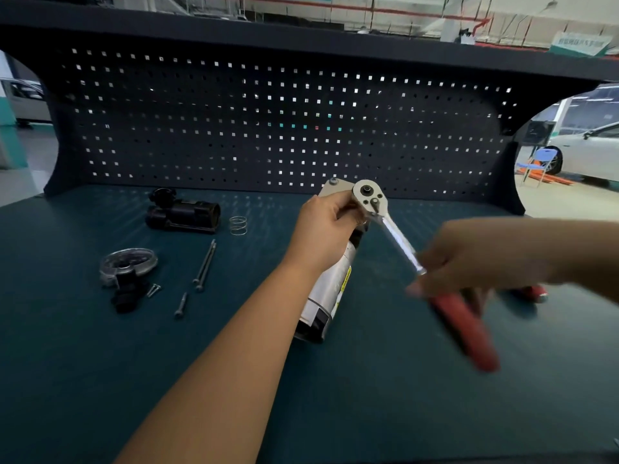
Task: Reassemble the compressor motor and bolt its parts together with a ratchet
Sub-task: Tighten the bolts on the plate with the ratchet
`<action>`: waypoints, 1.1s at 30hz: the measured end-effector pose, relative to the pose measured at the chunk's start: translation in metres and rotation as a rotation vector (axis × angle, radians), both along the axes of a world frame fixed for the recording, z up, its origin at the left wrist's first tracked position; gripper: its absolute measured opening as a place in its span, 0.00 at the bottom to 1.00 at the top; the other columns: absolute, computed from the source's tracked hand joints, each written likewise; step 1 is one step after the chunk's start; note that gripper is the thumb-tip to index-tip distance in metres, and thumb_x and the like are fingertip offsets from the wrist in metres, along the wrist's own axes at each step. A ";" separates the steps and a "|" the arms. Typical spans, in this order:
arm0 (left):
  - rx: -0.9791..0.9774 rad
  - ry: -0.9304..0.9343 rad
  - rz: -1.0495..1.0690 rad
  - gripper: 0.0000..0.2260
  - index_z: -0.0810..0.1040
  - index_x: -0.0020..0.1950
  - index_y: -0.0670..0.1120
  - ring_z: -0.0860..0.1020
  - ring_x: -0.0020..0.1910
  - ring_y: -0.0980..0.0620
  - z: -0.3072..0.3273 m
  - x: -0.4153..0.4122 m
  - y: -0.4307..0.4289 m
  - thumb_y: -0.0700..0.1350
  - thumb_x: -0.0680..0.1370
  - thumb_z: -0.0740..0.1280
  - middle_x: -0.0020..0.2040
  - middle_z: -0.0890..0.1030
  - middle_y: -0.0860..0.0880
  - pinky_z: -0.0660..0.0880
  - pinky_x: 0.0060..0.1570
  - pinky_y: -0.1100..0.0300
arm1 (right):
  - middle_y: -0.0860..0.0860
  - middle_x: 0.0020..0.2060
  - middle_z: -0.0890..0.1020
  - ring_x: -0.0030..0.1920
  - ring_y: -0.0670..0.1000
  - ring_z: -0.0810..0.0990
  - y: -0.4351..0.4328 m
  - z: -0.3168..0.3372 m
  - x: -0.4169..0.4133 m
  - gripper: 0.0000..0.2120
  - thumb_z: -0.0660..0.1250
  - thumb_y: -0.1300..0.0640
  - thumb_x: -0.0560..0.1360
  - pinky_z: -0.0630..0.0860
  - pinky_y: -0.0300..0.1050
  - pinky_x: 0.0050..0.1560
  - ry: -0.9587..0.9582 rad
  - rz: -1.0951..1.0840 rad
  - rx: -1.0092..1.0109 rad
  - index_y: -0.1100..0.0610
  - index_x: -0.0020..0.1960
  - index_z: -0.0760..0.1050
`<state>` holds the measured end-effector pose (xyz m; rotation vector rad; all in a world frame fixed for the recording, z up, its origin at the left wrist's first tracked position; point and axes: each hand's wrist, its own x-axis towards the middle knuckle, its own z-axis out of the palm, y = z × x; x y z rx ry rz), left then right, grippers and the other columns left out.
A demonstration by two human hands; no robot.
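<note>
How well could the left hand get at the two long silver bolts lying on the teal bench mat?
Probably yes: the left hand sits just right of the long silver bolts with bare mat between. But it grips the silver cylindrical motor, so must release first.

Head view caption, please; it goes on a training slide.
Left hand steadies the compressor motor on the bench while the right hand holds a red-handled ratchet set on its top end.
</note>
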<state>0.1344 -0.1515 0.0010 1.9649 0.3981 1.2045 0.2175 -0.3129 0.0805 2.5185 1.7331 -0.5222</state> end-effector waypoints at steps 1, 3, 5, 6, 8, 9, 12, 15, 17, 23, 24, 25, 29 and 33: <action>0.001 -0.002 0.002 0.10 0.81 0.40 0.45 0.78 0.34 0.65 0.001 0.000 -0.001 0.33 0.75 0.65 0.34 0.82 0.56 0.69 0.37 0.76 | 0.53 0.31 0.82 0.31 0.49 0.81 0.000 0.011 0.012 0.18 0.67 0.41 0.70 0.76 0.42 0.34 -0.163 0.004 -0.042 0.56 0.33 0.74; 0.001 -0.006 0.008 0.06 0.81 0.40 0.43 0.80 0.37 0.57 0.002 0.001 -0.002 0.35 0.75 0.67 0.37 0.84 0.48 0.72 0.39 0.72 | 0.49 0.33 0.81 0.37 0.50 0.80 0.005 0.030 0.032 0.13 0.67 0.41 0.71 0.77 0.44 0.42 -0.465 -0.006 -0.060 0.50 0.36 0.74; -0.021 -0.015 0.002 0.04 0.82 0.44 0.38 0.81 0.42 0.47 0.004 0.003 -0.002 0.38 0.75 0.68 0.41 0.84 0.43 0.76 0.47 0.62 | 0.45 0.33 0.78 0.38 0.50 0.79 0.016 0.042 0.047 0.05 0.65 0.46 0.76 0.76 0.43 0.42 -0.730 0.025 0.046 0.46 0.45 0.77; -0.046 -0.020 -0.005 0.05 0.82 0.45 0.38 0.82 0.43 0.46 0.004 0.003 -0.002 0.38 0.75 0.68 0.42 0.84 0.42 0.76 0.49 0.59 | 0.45 0.34 0.77 0.40 0.51 0.78 0.024 0.046 0.052 0.05 0.64 0.49 0.77 0.74 0.43 0.42 -0.858 0.056 0.134 0.46 0.49 0.77; -0.079 -0.021 -0.023 0.05 0.82 0.47 0.38 0.82 0.44 0.46 0.004 0.003 -0.001 0.39 0.76 0.68 0.44 0.85 0.43 0.76 0.54 0.52 | 0.47 0.43 0.78 0.49 0.53 0.77 0.045 0.050 0.060 0.07 0.63 0.55 0.78 0.71 0.46 0.47 -1.053 0.119 0.293 0.49 0.54 0.76; -0.066 -0.014 -0.021 0.05 0.82 0.47 0.39 0.82 0.45 0.47 0.003 0.003 -0.001 0.39 0.76 0.68 0.44 0.85 0.44 0.74 0.57 0.49 | 0.48 0.49 0.79 0.55 0.54 0.76 0.056 0.051 0.062 0.09 0.62 0.58 0.78 0.70 0.49 0.52 -1.114 0.142 0.341 0.50 0.56 0.75; 0.005 -0.003 0.006 0.05 0.83 0.48 0.39 0.81 0.49 0.45 0.000 0.004 0.001 0.39 0.75 0.69 0.44 0.85 0.44 0.72 0.59 0.46 | 0.48 0.59 0.78 0.67 0.54 0.69 0.086 0.052 0.060 0.15 0.59 0.61 0.78 0.60 0.57 0.67 -1.186 0.219 0.432 0.51 0.62 0.73; 0.025 0.009 0.019 0.05 0.83 0.49 0.40 0.80 0.52 0.44 -0.001 0.004 0.001 0.39 0.76 0.68 0.45 0.85 0.45 0.72 0.58 0.47 | 0.48 0.63 0.76 0.75 0.53 0.60 0.097 0.054 0.059 0.19 0.59 0.63 0.77 0.39 0.62 0.72 -1.198 0.283 0.486 0.52 0.66 0.72; 0.011 0.004 0.010 0.06 0.82 0.50 0.41 0.80 0.52 0.46 0.000 0.003 0.001 0.40 0.76 0.68 0.46 0.85 0.46 0.72 0.59 0.48 | 0.49 0.60 0.78 0.73 0.52 0.64 0.091 0.053 0.067 0.16 0.59 0.61 0.77 0.38 0.60 0.72 -1.188 0.289 0.460 0.53 0.64 0.73; -0.010 -0.012 0.024 0.07 0.82 0.53 0.44 0.80 0.44 0.63 0.003 0.002 0.001 0.42 0.77 0.67 0.46 0.84 0.52 0.74 0.50 0.69 | 0.47 0.51 0.80 0.54 0.51 0.79 0.039 0.023 0.082 0.15 0.51 0.46 0.80 0.70 0.45 0.59 -1.111 0.272 0.209 0.50 0.55 0.74; -0.009 -0.011 0.012 0.08 0.82 0.54 0.44 0.80 0.43 0.65 0.002 0.001 0.001 0.43 0.77 0.68 0.45 0.83 0.54 0.74 0.49 0.71 | 0.47 0.50 0.80 0.53 0.51 0.79 0.029 0.015 0.080 0.16 0.50 0.44 0.80 0.70 0.44 0.56 -1.083 0.267 0.203 0.50 0.54 0.73; -0.006 -0.010 0.006 0.08 0.82 0.54 0.44 0.79 0.42 0.66 0.002 0.001 0.001 0.43 0.76 0.69 0.44 0.83 0.55 0.73 0.48 0.73 | 0.47 0.49 0.80 0.52 0.51 0.79 0.019 0.009 0.076 0.17 0.49 0.42 0.80 0.70 0.44 0.53 -1.030 0.247 0.203 0.49 0.53 0.73; 0.021 -0.016 -0.004 0.04 0.82 0.46 0.50 0.81 0.43 0.63 0.003 0.001 0.000 0.41 0.75 0.70 0.42 0.84 0.55 0.75 0.48 0.70 | 0.47 0.31 0.73 0.35 0.48 0.74 -0.004 -0.016 0.040 0.21 0.52 0.37 0.75 0.70 0.44 0.39 -0.596 0.126 0.249 0.51 0.37 0.70; 0.046 0.003 0.030 0.06 0.82 0.45 0.47 0.81 0.40 0.64 0.001 0.002 0.000 0.36 0.74 0.69 0.39 0.83 0.57 0.74 0.44 0.71 | 0.48 0.21 0.69 0.21 0.46 0.68 0.004 -0.038 -0.001 0.25 0.60 0.43 0.76 0.64 0.33 0.23 -0.107 -0.007 0.369 0.57 0.28 0.63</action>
